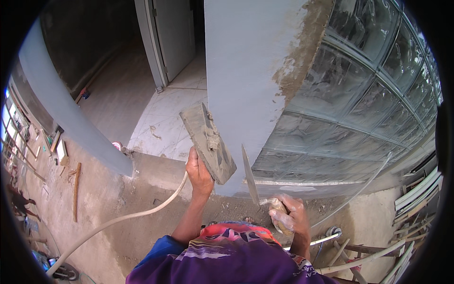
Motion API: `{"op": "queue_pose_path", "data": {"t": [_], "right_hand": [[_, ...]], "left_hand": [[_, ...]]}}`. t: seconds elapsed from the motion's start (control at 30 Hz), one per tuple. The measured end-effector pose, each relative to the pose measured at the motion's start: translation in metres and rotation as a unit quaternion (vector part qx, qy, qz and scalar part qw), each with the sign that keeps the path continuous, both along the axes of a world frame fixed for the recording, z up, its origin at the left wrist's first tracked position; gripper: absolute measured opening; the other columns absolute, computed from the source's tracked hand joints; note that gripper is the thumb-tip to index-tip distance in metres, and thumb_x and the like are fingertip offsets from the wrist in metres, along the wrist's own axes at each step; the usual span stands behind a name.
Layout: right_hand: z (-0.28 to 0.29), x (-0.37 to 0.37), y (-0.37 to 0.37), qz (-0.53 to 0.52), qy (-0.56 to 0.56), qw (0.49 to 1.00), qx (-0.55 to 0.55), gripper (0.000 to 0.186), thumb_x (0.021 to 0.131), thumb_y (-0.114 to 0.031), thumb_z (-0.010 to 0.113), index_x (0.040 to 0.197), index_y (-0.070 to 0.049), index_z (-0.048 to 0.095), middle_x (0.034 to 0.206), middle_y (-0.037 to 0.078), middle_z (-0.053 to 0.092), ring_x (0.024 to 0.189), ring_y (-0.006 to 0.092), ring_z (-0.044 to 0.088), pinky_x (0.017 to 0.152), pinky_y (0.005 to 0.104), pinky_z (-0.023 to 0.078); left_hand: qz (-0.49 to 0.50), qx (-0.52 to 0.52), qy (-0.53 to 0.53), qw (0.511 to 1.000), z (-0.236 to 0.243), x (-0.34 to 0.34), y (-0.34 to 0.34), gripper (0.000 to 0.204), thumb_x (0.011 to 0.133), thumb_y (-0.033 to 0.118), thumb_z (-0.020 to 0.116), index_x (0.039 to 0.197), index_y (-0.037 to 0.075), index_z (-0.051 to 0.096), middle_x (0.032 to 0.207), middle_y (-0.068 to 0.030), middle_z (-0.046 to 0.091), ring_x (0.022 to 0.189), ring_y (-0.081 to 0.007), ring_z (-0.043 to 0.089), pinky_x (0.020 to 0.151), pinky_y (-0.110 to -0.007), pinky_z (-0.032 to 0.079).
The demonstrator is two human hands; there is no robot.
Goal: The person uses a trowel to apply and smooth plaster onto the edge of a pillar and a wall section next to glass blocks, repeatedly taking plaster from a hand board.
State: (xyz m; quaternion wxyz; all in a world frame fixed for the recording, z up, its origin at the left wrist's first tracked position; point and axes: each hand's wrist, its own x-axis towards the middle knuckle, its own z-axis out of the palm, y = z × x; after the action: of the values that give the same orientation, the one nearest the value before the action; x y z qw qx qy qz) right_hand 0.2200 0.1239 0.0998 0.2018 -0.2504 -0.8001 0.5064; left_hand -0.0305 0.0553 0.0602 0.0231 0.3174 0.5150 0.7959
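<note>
My left hand (199,174) is wrapped round the underside of a rectangular plasterer's hawk (198,132), whose grey face is tilted and coated with mortar. A lump of wet mortar (213,142) sits about its middle. In my right hand (292,213), smeared with pale dust, is the handle of a pointing trowel (249,174); its thin blade points up and away, seen nearly edge-on. Both tools are in front of a pale grey wall pillar (246,71). Along the pillar's right edge runs a rough brown strip of mortar (300,57), beside a glass-block wall (331,90).
A pale hose (123,218) curves across the floor, passing behind my left wrist. At left, a doorway opens onto a tiled floor (163,120) past a curved pillar (80,109). A wooden strip (77,191) lies further left. Pipes and timber (418,199) are piled at the right.
</note>
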Motion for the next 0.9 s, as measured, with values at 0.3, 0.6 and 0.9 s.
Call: {"op": "queue_pose_path", "data": {"t": [0.3,0.6,0.9], "right_hand": [[0.034,-0.017,-0.025,0.001,-0.065,0.97,0.236,0.038,0.077,-0.02,0.071,0.105,0.0,0.057,0.086,0.018,0.061,0.074,0.0378,0.06,0.062,0.0406,0.048],[0.025,-0.004,-0.001,0.17,-0.085,0.969,0.159,0.039,0.08,-0.023,0.069,0.109,-0.001,0.058,0.092,0.018,0.063,0.075,0.0364,0.062,0.064,0.0392,0.049],[0.027,0.047,0.041,0.014,0.094,0.994,0.051,0.039,0.071,-0.015,0.075,0.104,0.0,0.062,0.082,0.014,0.065,0.07,0.0236,0.063,0.062,0.0299,0.047]], "left_hand": [[0.069,-0.082,0.131,0.986,-0.001,-0.012,-0.015,0.021,0.095,0.008,0.039,0.103,-0.006,0.052,0.07,-0.0127,0.059,0.06,-0.0149,0.056,0.053,-0.03,0.043],[0.056,-0.066,0.104,0.991,-0.014,-0.018,-0.019,0.024,0.093,0.004,0.038,0.11,-0.007,0.052,0.078,-0.0151,0.064,0.069,-0.0184,0.063,0.058,-0.031,0.048],[0.061,-0.07,-0.012,0.996,-0.021,-0.013,-0.024,0.026,0.098,0.014,0.038,0.108,-0.003,0.054,0.088,-0.0078,0.062,0.078,-0.013,0.057,0.07,-0.028,0.047]]}}
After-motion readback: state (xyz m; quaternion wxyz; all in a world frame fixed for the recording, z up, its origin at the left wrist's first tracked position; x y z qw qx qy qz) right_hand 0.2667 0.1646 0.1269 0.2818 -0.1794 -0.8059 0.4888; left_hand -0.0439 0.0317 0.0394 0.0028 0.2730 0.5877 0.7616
